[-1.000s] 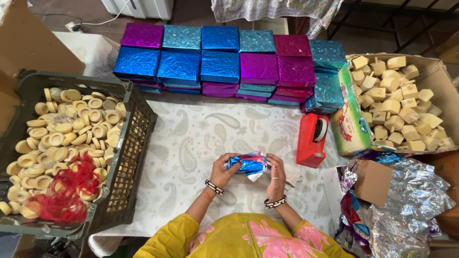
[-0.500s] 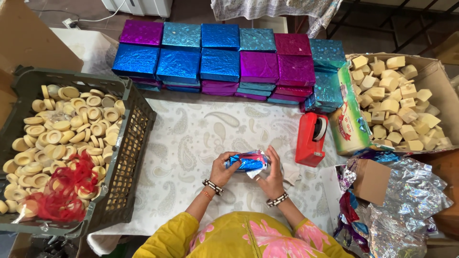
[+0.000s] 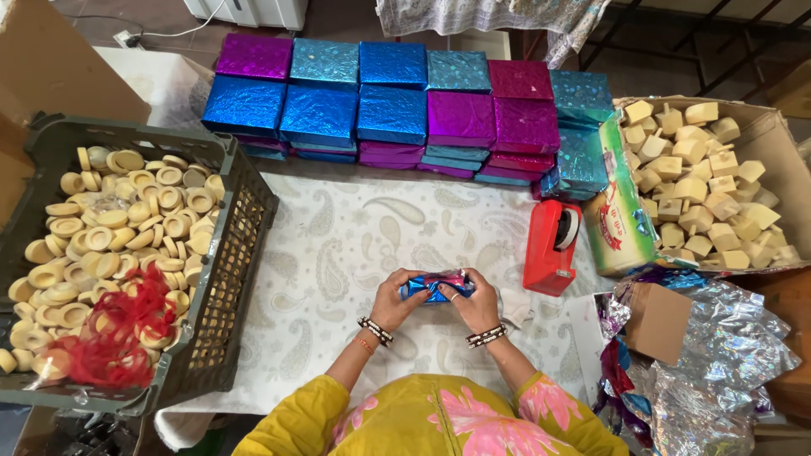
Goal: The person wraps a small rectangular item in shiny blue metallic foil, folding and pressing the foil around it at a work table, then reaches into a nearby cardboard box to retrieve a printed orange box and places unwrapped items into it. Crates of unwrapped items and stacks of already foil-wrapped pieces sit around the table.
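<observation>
Both hands close around a small parcel [image 3: 437, 285] in blue foil, held just above a paisley cloth [image 3: 355, 245] at the table's near edge: the left hand [image 3: 395, 297] grips one end, the right hand [image 3: 475, 302] the other. Foil-wrapped boxes [image 3: 405, 105] in blue, teal and purple stand stacked in rows at the far side. A red tape dispenser [image 3: 551, 247] sits right of the hands. A dark crate [image 3: 221, 279] of pale round blocks stands left; a carton [image 3: 781, 152] of tan cubes right, loose silver foil [image 3: 718, 355] below it.

A dark crate [image 3: 228, 279] of round tan pieces, stacked foil-wrapped boxes [image 3: 397, 105], a red tape dispenser [image 3: 549, 249], a carton of tan blocks [image 3: 781, 160].
</observation>
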